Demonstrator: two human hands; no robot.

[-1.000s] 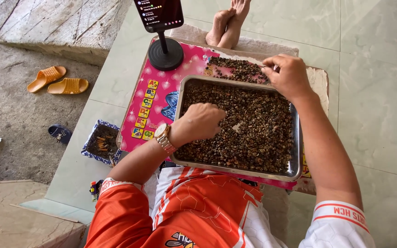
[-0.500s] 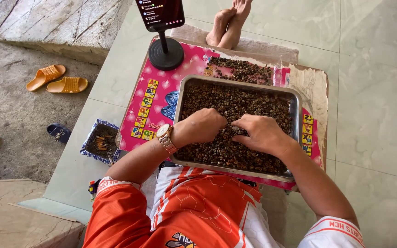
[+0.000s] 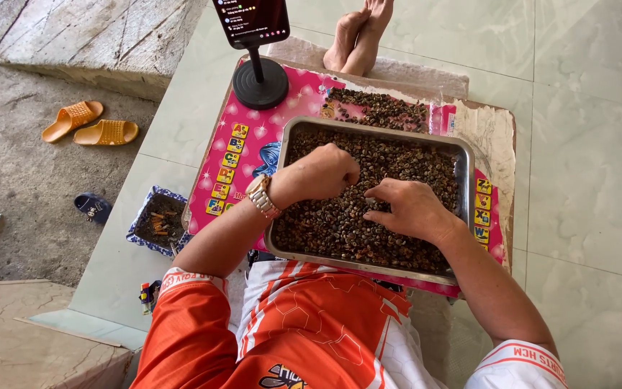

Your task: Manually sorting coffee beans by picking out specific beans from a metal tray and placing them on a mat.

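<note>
Steel tray (image 3: 465, 189): centre frame, full of dark beans (image 3: 397, 162).
Left hand (image 3: 319, 173): knuckles up, fingers curled together into beans.
Right hand (image 3: 410, 207): palm down, fingers together, pinching beans.

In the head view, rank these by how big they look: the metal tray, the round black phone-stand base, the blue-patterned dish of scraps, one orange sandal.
Largest to smallest:
1. metal tray
2. blue-patterned dish
3. round black phone-stand base and orange sandal: look alike, so not ranked.

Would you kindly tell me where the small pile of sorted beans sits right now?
In the head view the small pile lies on the pink mat, just beyond the tray's far rim, right of the phone stand.
</note>
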